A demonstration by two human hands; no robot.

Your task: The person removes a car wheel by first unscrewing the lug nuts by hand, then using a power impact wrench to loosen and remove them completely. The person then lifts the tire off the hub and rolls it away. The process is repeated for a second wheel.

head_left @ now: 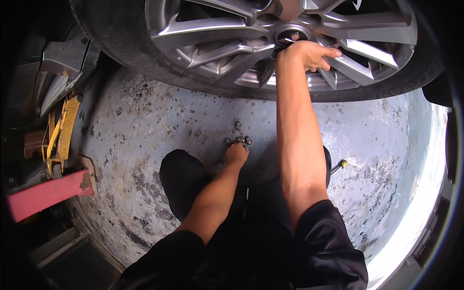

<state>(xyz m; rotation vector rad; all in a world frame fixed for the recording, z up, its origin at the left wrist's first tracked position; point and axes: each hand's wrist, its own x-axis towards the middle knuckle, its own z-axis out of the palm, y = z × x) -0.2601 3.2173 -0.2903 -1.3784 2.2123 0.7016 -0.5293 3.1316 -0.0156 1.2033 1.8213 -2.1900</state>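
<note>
A car wheel with a grey multi-spoke alloy rim (357, 33) and black tyre (121, 46) fills the top of the head view. My right hand (311, 55) reaches up against the rim, just below the hub centre (296, 36). One digit points right along a spoke while the other fingers curl; whatever they close on is hidden. Down on the floor, my left hand (237, 153) has its fingers bunched at a small cluster of shiny lug nuts (247, 140), apparently pinching one. Another lug nut (238, 125) lies slightly farther off.
A metal tool with a brass-coloured end (343, 164) lies on the stained grey floor (130, 145), right of my knee. To the left are a red metal arm (50, 193), a yellow bracket (65, 128) and dark car parts (63, 58).
</note>
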